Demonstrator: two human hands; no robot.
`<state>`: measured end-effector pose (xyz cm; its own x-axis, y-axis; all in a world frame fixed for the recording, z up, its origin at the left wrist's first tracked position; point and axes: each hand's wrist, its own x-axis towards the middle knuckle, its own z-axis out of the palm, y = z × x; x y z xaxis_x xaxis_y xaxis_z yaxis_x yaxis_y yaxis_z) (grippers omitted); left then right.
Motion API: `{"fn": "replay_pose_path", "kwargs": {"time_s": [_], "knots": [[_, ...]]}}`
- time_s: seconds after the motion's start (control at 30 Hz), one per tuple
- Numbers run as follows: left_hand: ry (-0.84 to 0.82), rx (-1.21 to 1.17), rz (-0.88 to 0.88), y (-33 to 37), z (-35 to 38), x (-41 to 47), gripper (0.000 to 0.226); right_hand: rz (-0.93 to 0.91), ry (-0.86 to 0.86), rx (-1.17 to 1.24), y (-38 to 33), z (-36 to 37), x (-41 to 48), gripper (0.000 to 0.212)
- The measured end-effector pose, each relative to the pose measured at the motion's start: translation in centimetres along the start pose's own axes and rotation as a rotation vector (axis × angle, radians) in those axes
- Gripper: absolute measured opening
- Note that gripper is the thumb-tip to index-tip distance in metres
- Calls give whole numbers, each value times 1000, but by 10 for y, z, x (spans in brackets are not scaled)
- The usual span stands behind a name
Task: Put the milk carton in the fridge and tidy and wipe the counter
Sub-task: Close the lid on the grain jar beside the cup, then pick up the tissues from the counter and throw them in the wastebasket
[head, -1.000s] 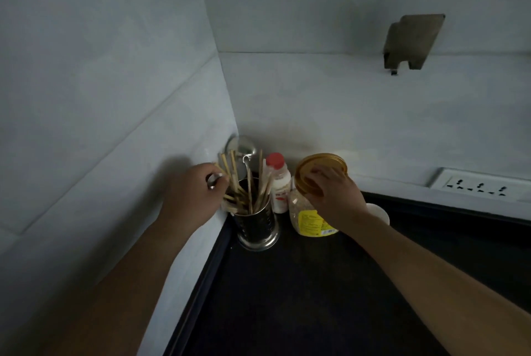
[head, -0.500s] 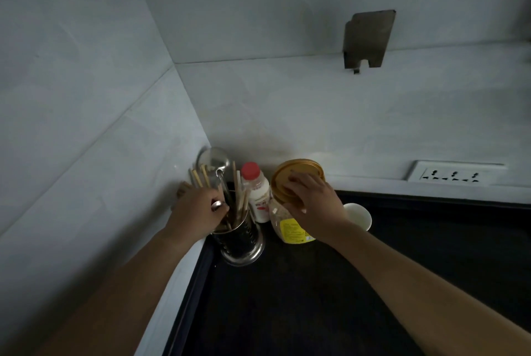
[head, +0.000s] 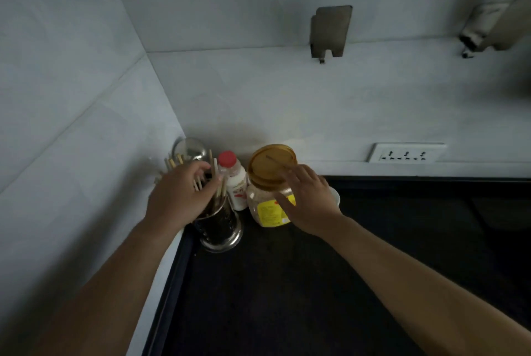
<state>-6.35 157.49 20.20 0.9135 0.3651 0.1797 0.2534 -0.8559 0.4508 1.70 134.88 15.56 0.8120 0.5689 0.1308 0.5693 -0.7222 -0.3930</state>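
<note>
The left hand [head: 181,194] is curled over the steel holder [head: 221,229], gripping chopsticks [head: 219,183] that stand in it. The right hand [head: 309,200] grasps the plastic jar [head: 268,212], with the fingers on the edge of its amber lid [head: 270,163] and the thumb down its side. A white bottle [head: 234,183] with a red cap stands upright between holder and jar. All stand in the rear left corner of the dark tabletop [head: 287,284]. A small white cup [head: 336,196] sits behind the right hand. A socket strip [head: 406,152] is mounted on the rear wall.
</note>
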Motion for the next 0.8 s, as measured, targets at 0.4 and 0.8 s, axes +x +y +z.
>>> {"fn": "replay_pose_path", "kwargs": {"time_s": [0.4,0.8], "knots": [[-445,-636,16,67,43,-185,40,561,37,482,-28,-19,-227,45],[-966,-602,182,153,84,-341,45,911,293,614,-27,-41,-483,49]]}}
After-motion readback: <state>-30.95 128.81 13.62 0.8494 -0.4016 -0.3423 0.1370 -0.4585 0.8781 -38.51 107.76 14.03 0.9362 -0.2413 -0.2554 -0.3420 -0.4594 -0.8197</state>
